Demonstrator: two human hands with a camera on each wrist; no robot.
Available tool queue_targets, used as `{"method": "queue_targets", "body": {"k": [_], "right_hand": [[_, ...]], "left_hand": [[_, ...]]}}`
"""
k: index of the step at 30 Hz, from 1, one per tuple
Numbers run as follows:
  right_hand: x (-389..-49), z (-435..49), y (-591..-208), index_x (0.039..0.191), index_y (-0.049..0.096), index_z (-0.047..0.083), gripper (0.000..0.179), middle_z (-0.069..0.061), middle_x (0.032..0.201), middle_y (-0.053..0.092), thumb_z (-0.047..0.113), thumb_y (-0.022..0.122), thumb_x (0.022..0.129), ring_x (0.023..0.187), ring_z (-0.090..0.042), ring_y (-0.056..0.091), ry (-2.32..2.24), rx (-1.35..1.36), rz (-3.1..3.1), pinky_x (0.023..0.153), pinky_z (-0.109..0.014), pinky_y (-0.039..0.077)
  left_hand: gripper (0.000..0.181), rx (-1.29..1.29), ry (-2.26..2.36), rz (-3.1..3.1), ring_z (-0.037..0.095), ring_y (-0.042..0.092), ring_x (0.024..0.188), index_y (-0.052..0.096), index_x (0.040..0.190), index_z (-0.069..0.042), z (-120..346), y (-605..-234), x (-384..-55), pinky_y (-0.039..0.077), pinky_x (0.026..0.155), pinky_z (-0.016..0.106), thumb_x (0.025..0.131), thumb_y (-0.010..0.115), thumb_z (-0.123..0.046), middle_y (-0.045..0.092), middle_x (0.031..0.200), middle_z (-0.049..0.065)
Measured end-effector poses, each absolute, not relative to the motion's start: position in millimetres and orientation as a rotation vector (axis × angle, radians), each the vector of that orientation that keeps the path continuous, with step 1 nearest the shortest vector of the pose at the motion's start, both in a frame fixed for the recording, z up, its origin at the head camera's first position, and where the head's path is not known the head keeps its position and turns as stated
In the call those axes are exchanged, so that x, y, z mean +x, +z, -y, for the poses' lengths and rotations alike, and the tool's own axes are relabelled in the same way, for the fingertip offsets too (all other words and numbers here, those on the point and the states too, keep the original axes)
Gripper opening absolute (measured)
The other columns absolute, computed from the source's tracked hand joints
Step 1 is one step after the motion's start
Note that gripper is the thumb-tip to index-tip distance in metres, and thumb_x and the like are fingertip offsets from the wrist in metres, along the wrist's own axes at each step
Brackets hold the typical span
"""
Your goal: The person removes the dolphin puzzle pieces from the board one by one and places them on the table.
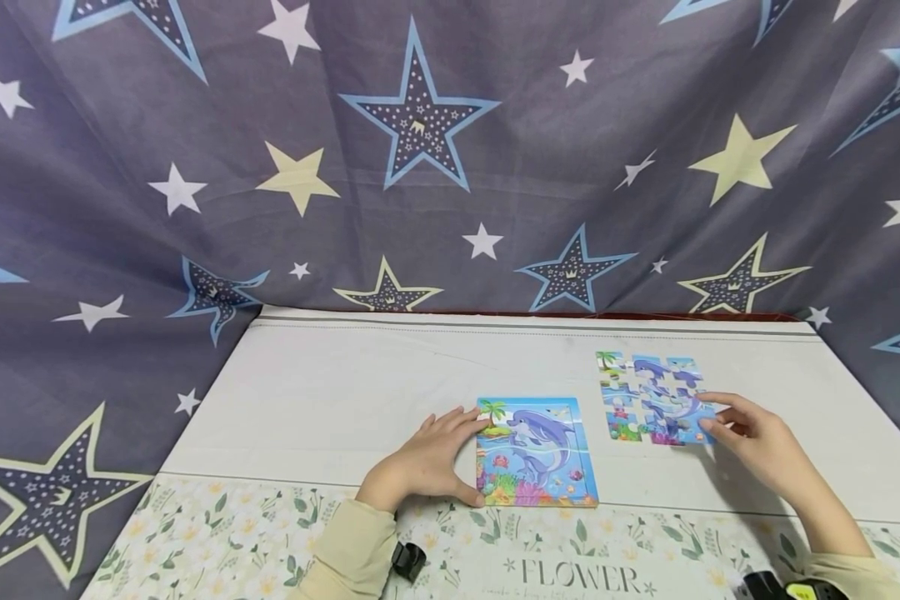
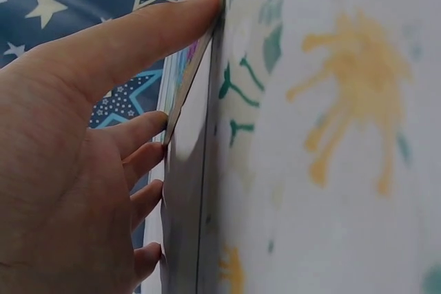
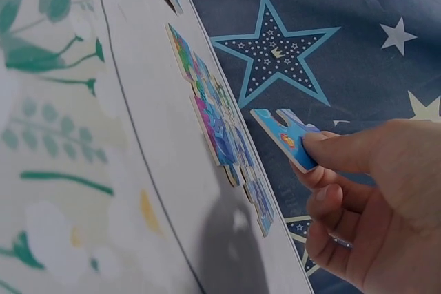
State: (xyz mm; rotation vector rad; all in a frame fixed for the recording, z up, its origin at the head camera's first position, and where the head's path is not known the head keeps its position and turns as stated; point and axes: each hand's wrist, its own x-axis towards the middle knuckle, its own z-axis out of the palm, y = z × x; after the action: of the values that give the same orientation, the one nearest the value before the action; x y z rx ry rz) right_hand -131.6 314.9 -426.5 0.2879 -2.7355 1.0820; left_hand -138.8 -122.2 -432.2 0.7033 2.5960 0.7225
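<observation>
A square picture board [image 1: 537, 454] with a dolphin, a palm tree and coral lies flat on the table. My left hand [image 1: 433, 457] rests spread along its left edge, thumb at the near corner and fingertips by the far corner. To the right, my right hand [image 1: 757, 437] pinches a blue jigsaw piece [image 3: 282, 139] between thumb and fingers. In the right wrist view that piece is lifted off the table and tilted. Beside it lie several jigsaw pieces [image 1: 621, 398] with a matching dolphin picture, set in rows with small gaps.
The pale table [image 1: 330, 383] has a floral cloth [image 1: 262, 517] along its near side, printed with the word FLOWER. A dark curtain [image 1: 232, 125] with stars hangs behind and at both sides. A dark strap device [image 1: 408, 560] sits on the left wrist.
</observation>
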Motion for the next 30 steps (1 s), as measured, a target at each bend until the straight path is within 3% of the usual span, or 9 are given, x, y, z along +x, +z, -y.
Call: {"method": "queue_targets", "body": {"k": [30], "right_hand": [[-133.1,-329.0,-439.0,0.128,0.059,-0.005,0.036,-0.015,0.085,0.069,0.015,0.062,0.099,0.061,-0.006,0.056,1.052,0.030,2.778,0.049,-0.024,0.043]], "left_hand": [[0.104,0.712,0.754,-2.597,0.029,0.015,0.150,0.038,0.154,-0.016,122.3,-432.9,-138.5,0.004,0.121,0.055,0.067,0.089,-0.042,0.025,0.162,0.005]]}}
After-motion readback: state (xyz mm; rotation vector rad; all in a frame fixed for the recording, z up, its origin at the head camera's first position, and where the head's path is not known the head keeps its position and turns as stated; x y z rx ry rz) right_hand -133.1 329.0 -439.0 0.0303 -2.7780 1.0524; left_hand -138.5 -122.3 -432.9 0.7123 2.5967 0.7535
